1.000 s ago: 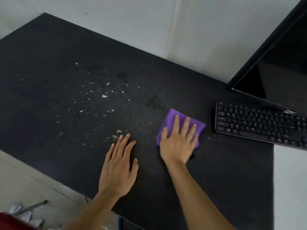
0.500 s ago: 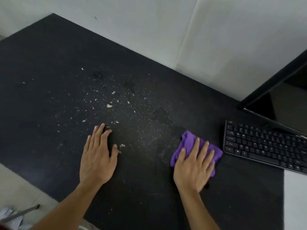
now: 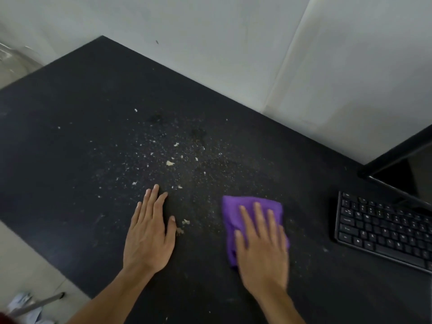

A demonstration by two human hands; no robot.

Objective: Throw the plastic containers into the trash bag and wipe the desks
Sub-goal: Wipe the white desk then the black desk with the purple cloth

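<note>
Now my right hand (image 3: 261,249) presses flat, fingers straight, on the purple cloth (image 3: 236,213) at lower centre-right of the black desk (image 3: 70,118). My left hand (image 3: 149,237) rests open just left of it (crumbs (image 3: 170,163) scattered above), with the keyboard (image 3: 383,230) at the right edge.

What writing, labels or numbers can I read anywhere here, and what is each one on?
No text here can be read outright.
On the keyboard: white key markings, too small and blurred to read.
On the monitor: dark screen, no text showing.
On the purple cloth and the desk: no label or print visible.
</note>
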